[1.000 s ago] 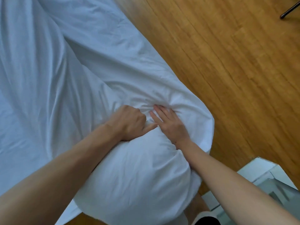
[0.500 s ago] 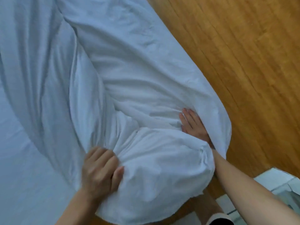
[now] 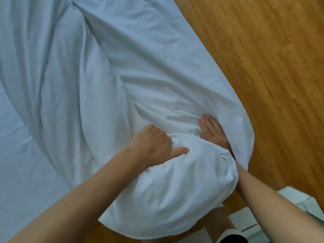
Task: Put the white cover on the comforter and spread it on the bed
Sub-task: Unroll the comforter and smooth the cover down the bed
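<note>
Two bare hands work at the near corner of a white, wrinkled cotton duvet cover that holds a puffy white comforter inside it. The covered bundle lies on the bed, whose pale blue-white sheet shows along the left side, and its bulging near end hangs past the bed edge toward the person.

The left hand sits on top of the bulge with its fingers curled into the fabric, bunching a fold of the cover, while the thumb lies stretched flat across the cloth to the right. The right hand is just beside it, a little farther from the person, slipped under a flap of the cover that drapes over the wrist. Its fingers are straight and close together, pressing flat against the cloth; they grip nothing that can be seen.

Deep creases run from both hands up and away across the cover toward the far left. To the right of the bed lies a warm brown wooden plank floor. At the lower right corner a white tiled surface meets the wood, and part of the person's leg with a dark shoe edged in white shows below the bundle.
</note>
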Tool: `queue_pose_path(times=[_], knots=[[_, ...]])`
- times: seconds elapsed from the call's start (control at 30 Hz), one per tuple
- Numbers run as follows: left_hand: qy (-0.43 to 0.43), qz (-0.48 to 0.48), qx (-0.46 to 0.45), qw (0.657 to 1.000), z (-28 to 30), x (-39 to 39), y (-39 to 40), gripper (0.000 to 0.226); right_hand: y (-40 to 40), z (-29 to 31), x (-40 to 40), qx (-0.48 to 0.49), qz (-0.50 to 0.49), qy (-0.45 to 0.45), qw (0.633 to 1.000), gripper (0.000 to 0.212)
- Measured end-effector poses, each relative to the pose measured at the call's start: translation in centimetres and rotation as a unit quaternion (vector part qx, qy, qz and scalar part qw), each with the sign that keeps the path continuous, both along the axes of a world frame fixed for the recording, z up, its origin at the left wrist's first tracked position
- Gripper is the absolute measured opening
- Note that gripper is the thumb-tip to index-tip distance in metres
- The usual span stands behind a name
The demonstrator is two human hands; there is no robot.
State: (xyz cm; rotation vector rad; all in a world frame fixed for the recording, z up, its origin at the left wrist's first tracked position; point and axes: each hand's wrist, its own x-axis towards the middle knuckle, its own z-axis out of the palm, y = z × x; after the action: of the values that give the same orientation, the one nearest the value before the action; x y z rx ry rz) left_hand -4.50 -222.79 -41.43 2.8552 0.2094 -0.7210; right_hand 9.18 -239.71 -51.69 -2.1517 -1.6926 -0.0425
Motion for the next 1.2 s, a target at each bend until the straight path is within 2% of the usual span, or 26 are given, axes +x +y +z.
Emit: queue_pose_path(times=[0.03,0.07,0.1,0.13,0.2,0.27,0.33,0.37,0.5,0.63,0.7,0.77,0.87,0.97,1.03,1.1,1.2], knots=[[0.008,0.016,0.003,1.000,0.2,0.1,-0.9,0.082,-0.4,-2.0,0.5,0.036,-0.012,-0.030,0.999,0.056],[0.003,0.048,0.010,0.999,0.7,0.2,-1.5,0.078,-0.4,-2.5,0.8,-0.011,-0.002,-0.004,1.000,0.055],[-0.035,0.087,0.014,0.995,1.2,0.1,-1.8,0.075,-0.3,-3.4,1.2,-0.037,-0.020,-0.014,0.999,0.052],[-0.117,0.123,0.013,0.985,1.8,0.0,-1.7,0.072,-0.9,-4.1,1.9,-0.055,-0.035,-0.006,0.998,0.046],[-0.289,0.190,-0.010,0.938,3.6,-0.7,-2.2,0.066,-1.4,-4.2,2.3,-0.054,-0.035,-0.039,0.997,0.045],[-0.422,0.202,-0.077,0.880,6.9,-1.5,-3.7,0.063,-1.6,-3.7,2.3,-0.049,-0.002,-0.071,0.996,0.046],[-0.490,0.191,-0.135,0.840,9.2,-2.5,-5.3,0.067,-1.6,-4.2,2.8,-0.041,0.013,-0.109,0.993,0.045],[-0.502,0.186,-0.141,0.833,8.9,-3.3,-6.0,0.069,-1.5,-3.9,2.9,-0.046,0.013,-0.102,0.994,0.044],[-0.454,0.204,-0.088,0.863,2.1,-6.1,-7.2,0.056,-1.7,-3.8,2.7,-0.036,0.007,-0.122,0.992,0.040],[-0.439,0.209,-0.050,0.872,-0.4,-6.1,-7.1,0.053,-3.3,-2.3,3.1,-0.024,-0.011,-0.022,0.999,0.039],[-0.426,0.215,-0.023,0.879,-0.3,-5.3,-7.3,0.049,-5.4,-1.5,2.8,-0.030,-0.049,-0.053,0.997,0.039],[-0.395,0.227,-0.014,0.890,-0.3,-4.2,-7.6,0.045,-7.6,-0.8,1.8,-0.078,-0.117,-0.100,0.985,0.045],[-0.338,0.276,-0.022,0.899,0.7,-2.3,-8.6,0.036,-11.2,0.8,-0.5,-0.208,-0.207,-0.006,0.956,0.056],[-0.274,0.312,-0.042,0.909,1.9,-1.5,-9.3,0.032,-12.7,3.3,-1.5,-0.280,-0.213,0.102,0.930,0.062],[-0.209,0.303,-0.068,0.927,3.3,-1.5,-9.7,0.041,-12.4,6.1,-1.6,-0.297,-0.247,0.207,0.899,0.067],[-0.132,0.297,-0.110,0.939,5.1,-1.7,-10.1,0.059,-12.0,9.2,-1.9,-0.288,-0.295,0.299,0.861,0.057],[-0.038,0.300,-0.146,0.942,9.3,-2.2,-11.0,0.086,-11.8,14.7,-2.1,-0.249,-0.370,0.358,0.820,0.045]])
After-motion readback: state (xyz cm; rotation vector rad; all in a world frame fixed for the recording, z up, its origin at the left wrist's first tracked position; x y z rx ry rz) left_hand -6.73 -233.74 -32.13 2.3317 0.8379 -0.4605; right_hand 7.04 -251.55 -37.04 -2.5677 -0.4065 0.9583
